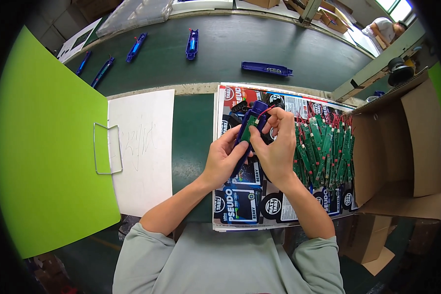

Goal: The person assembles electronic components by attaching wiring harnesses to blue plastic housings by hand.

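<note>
A dark blue plastic housing (259, 106), long and trough-shaped, is tilted in front of me, its far end pointing away and slightly right. My left hand (221, 158) is wrapped round its lower part, thumb across the front. Inside the housing lies a narrow green circuit board (248, 130) with a small white connector and a red wire near its far end. My right hand (278, 153) presses its thumb on the board, with its index finger curled beside the red wire. Right of this hand, many similar green circuit boards (326, 152) with red wires lie in a pile.
Beneath my hands is a stack of printed sheets (240, 208). An opened cardboard box (384, 157) stands at the right. More blue housings (192, 45) lie along the green conveyor belt (215, 68). A bright green folder (54, 161) and white paper (149, 147) are left. Another person (384, 32) sits far right.
</note>
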A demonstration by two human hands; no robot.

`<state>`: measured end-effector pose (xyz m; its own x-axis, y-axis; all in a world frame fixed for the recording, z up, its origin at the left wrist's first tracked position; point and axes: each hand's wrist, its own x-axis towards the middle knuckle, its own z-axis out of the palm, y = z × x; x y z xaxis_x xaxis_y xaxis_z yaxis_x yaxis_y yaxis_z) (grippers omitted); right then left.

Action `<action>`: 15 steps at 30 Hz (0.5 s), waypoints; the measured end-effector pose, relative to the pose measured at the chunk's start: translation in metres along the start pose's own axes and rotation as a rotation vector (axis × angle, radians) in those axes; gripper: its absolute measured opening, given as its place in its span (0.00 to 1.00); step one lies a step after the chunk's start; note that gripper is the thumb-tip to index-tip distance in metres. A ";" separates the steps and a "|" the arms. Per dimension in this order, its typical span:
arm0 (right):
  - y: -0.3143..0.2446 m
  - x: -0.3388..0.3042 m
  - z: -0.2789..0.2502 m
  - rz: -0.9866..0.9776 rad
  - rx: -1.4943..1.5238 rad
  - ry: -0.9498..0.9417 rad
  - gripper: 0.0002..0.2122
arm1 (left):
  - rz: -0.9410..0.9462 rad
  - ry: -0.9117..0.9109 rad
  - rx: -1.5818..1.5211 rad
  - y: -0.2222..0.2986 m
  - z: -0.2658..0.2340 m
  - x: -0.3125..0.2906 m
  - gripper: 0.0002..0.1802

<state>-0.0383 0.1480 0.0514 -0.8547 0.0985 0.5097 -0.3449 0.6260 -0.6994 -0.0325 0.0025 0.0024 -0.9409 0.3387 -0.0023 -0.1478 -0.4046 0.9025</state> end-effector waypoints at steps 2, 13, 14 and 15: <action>0.002 0.001 0.002 0.080 0.095 0.043 0.19 | 0.016 0.010 0.027 -0.002 0.002 -0.001 0.23; 0.013 0.004 -0.012 0.175 0.263 -0.105 0.18 | 0.121 0.081 0.186 0.016 -0.008 0.010 0.21; 0.010 0.004 -0.021 0.148 0.235 -0.106 0.18 | 0.082 0.116 0.170 0.032 -0.013 0.013 0.20; 0.012 0.001 -0.031 0.061 0.187 -0.090 0.15 | 0.047 0.159 0.154 0.044 -0.019 0.019 0.19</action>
<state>-0.0314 0.1799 0.0591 -0.9044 0.0571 0.4229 -0.3507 0.4655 -0.8126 -0.0626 -0.0244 0.0337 -0.9836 0.1796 -0.0159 -0.0662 -0.2777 0.9584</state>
